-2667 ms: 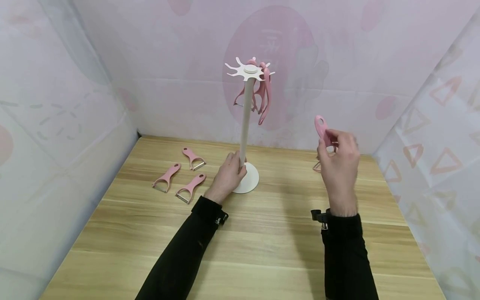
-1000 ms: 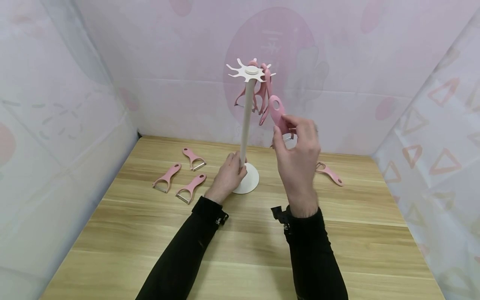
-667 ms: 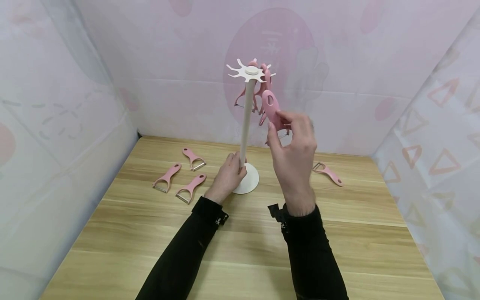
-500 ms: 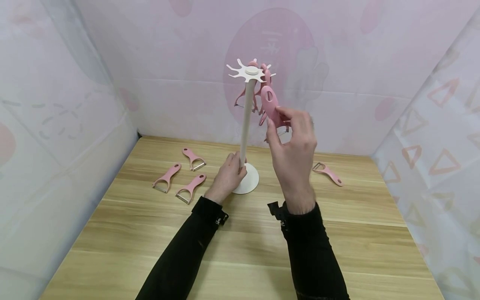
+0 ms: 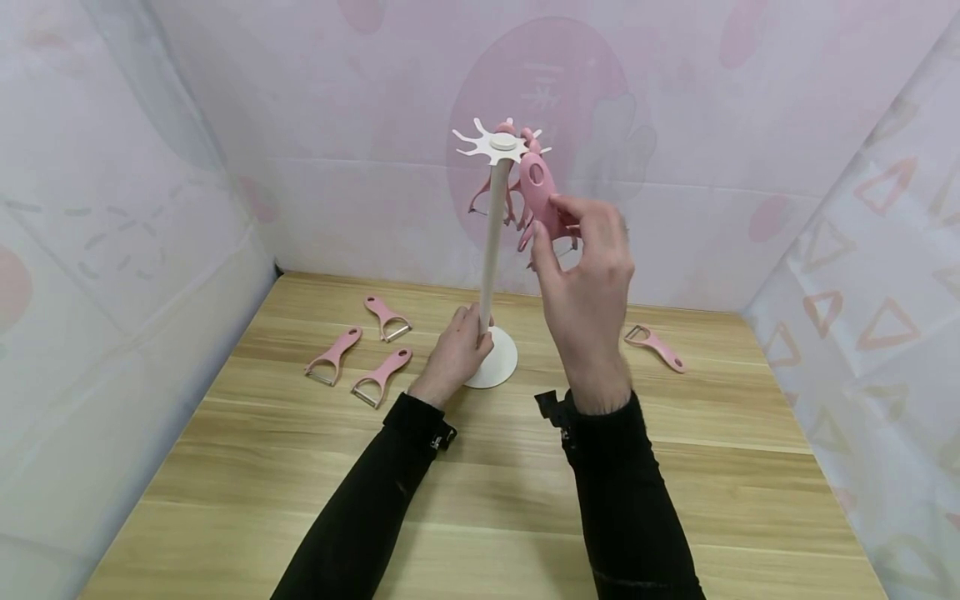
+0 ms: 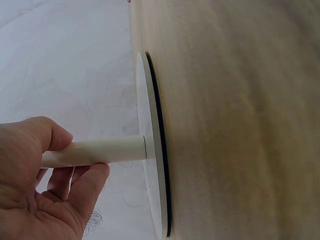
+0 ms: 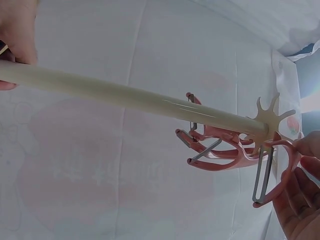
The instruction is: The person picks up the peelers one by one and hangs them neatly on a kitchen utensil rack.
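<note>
A white stand [image 5: 492, 242] with a round base and a star-shaped hook top [image 5: 501, 143] rises from the table. My left hand [image 5: 453, 354] grips its pole low down, just above the base [image 6: 152, 150]. With thumb and fingers, my right hand [image 5: 588, 292] pinches a pink peeler [image 5: 540, 192] by its handle, hole end up, close to the hook top. In the head view this peeler partly covers several pink peelers [image 5: 517, 187] hanging from the hooks. The right wrist view shows the held peeler's blade [image 7: 263, 175] beside the hook top; whether its hole touches a hook I cannot tell.
Left of the stand, three pink peelers [image 5: 382, 375] lie on the wooden table [image 5: 480, 508]. Another pink peeler [image 5: 656, 348] lies to the right, beyond my right forearm. Behind the table hangs a pale printed backdrop [image 5: 352, 200], with side panels left and right.
My right hand has carried the peeler from the right side to the stand, then raised it up to the hook top. The left hand has stayed on the pole.
</note>
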### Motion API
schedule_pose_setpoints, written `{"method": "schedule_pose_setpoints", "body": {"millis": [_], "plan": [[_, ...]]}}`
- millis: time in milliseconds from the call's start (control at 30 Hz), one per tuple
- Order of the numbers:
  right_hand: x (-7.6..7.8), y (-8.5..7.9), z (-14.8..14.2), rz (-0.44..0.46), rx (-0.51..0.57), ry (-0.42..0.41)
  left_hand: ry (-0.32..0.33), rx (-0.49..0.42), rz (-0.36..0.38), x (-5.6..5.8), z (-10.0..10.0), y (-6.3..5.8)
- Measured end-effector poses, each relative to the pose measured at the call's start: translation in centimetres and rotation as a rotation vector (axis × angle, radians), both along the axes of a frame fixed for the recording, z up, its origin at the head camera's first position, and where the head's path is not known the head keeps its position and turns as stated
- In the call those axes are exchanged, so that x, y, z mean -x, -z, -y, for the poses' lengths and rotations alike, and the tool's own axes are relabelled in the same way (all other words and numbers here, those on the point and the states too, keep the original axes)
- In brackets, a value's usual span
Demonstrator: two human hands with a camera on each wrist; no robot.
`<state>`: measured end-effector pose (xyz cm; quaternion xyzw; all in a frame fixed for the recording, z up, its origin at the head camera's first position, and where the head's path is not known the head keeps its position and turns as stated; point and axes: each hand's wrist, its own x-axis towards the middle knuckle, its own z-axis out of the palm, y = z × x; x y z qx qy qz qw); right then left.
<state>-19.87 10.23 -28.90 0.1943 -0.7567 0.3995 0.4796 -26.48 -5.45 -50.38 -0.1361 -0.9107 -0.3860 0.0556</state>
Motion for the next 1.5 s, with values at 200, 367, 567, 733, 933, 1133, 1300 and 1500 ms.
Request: {"method": "schedule_pose_setpoints", "body": {"millis": [200, 367, 567, 733, 933, 1133, 1300, 1500], "plan": [[0.3, -0.3, 0.1, 0.031, -0.002, 0.006, 0.000, 0.000, 0.003, 0.0, 0.0, 0.1], [0.5, -0.4, 0.3, 0.063, 0.006, 0.006, -0.001, -0.007, 0.014, 0.0, 0.0, 0.0], [0.8, -0.5, 0.3, 0.088, -0.001, 0.012, 0.009, -0.013, 0.003, -0.2, 0.0, -0.2], [1.3, -0.2, 0.5, 0.093, 0.003, -0.007, 0.008, -0.023, 0.001, -0.2, -0.1, -0.3], [1.6, 0.1, 0.8, 0.094, -0.007, -0.032, 0.009, -0.022, -0.001, -0.1, -0.1, -0.2], [1.6, 0.4, 0.9, 0.093, -0.015, -0.020, 0.010, -0.006, -0.003, -0.1, -0.1, -0.1], [1.4, 0.5, 0.8, 0.113, -0.003, -0.024, 0.008, -0.005, -0.003, -0.1, -0.1, -0.1], [1.4, 1.0, 0.2, 0.124, 0.013, -0.017, 0.006, -0.008, 0.007, -0.1, -0.1, -0.1]]}}
